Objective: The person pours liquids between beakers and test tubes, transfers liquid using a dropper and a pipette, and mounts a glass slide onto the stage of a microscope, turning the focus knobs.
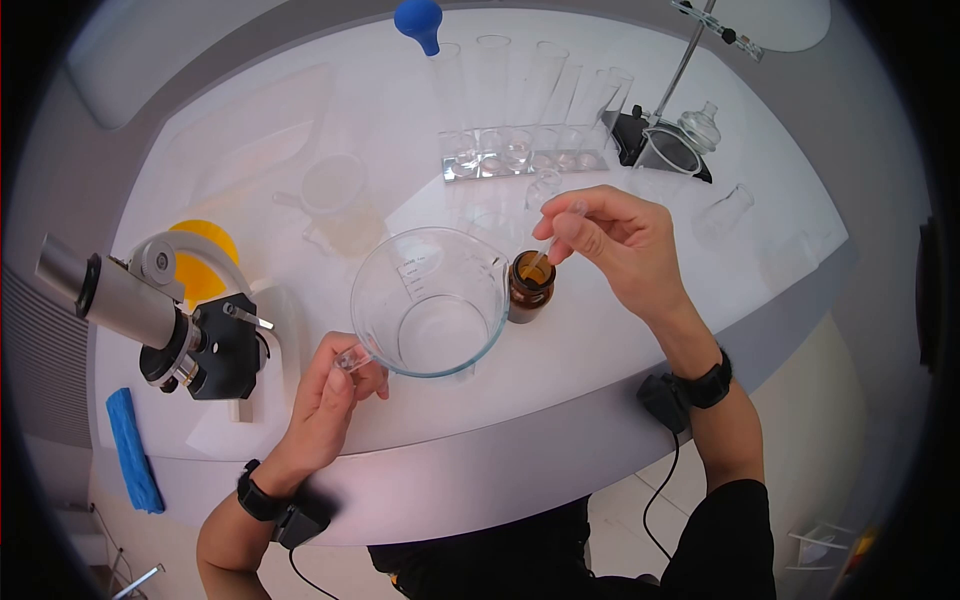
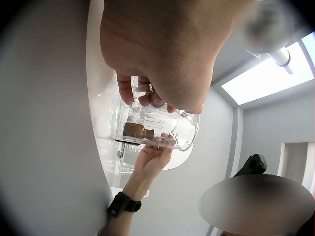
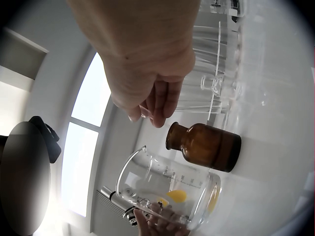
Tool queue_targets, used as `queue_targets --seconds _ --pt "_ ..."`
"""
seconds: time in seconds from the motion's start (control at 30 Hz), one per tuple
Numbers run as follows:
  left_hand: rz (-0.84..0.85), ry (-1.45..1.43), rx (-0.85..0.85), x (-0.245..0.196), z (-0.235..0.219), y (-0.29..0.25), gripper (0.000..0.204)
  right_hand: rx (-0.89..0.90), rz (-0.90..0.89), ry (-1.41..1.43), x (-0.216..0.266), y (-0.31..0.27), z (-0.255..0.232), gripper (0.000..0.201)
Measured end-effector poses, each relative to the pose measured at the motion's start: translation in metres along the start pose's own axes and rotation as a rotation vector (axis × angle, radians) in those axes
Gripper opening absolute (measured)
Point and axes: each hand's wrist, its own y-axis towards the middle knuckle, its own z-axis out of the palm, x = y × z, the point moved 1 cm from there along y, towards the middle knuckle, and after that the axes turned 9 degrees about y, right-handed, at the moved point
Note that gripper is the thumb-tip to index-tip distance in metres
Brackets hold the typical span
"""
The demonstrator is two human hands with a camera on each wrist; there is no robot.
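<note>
My left hand grips the handle of a large clear glass measuring cup, which stands upright on the white table with a pouring lip and printed marks. Right beside the cup stands a small brown glass reagent bottle, its mouth uncovered. Above it, my right hand pinches a thin clear rod between thumb and fingers, the lower end slanting into the bottle's mouth. The right wrist view shows the brown bottle close under the fingertips; the rod's lower end is hidden by the brown glass.
A microscope stands at the left, a folded blue cloth at the table edge. Behind are a test tube rack, a blue rubber bulb, a faint clear jug, a conical flask and a stand.
</note>
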Motion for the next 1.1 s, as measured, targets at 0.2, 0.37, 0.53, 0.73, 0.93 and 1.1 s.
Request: queue_targets --seconds 0.2,0.37,0.53,0.73,0.93,1.1 --pt "-0.001 0.000 -0.001 0.0010 -0.0004 -0.0004 0.052 -0.009 -0.026 -0.018 -0.0039 0.0002 -0.0007 0.025" --pt "0.024 0.001 0.001 0.0012 -0.0001 0.0001 0.047 0.014 -0.064 -0.031 -0.0042 -0.0005 -0.0011 0.022" --pt "0.000 0.006 -0.001 0.0008 -0.0004 -0.0003 0.051 0.014 -0.061 -0.026 -0.0045 0.0000 -0.0007 0.021" --pt "0.049 -0.016 0.003 -0.0003 0.0003 0.0002 0.043 -0.004 -0.021 -0.023 -0.0015 0.0000 0.0016 0.023" --pt "-0.004 0.022 -0.005 0.0013 -0.0009 -0.0009 0.052 -0.033 -0.031 -0.018 -0.0024 0.0001 0.0005 0.024" --pt "-0.011 0.015 -0.009 0.0016 -0.0010 -0.0014 0.053 -0.019 -0.075 -0.051 -0.0033 0.0000 -0.0008 0.023"
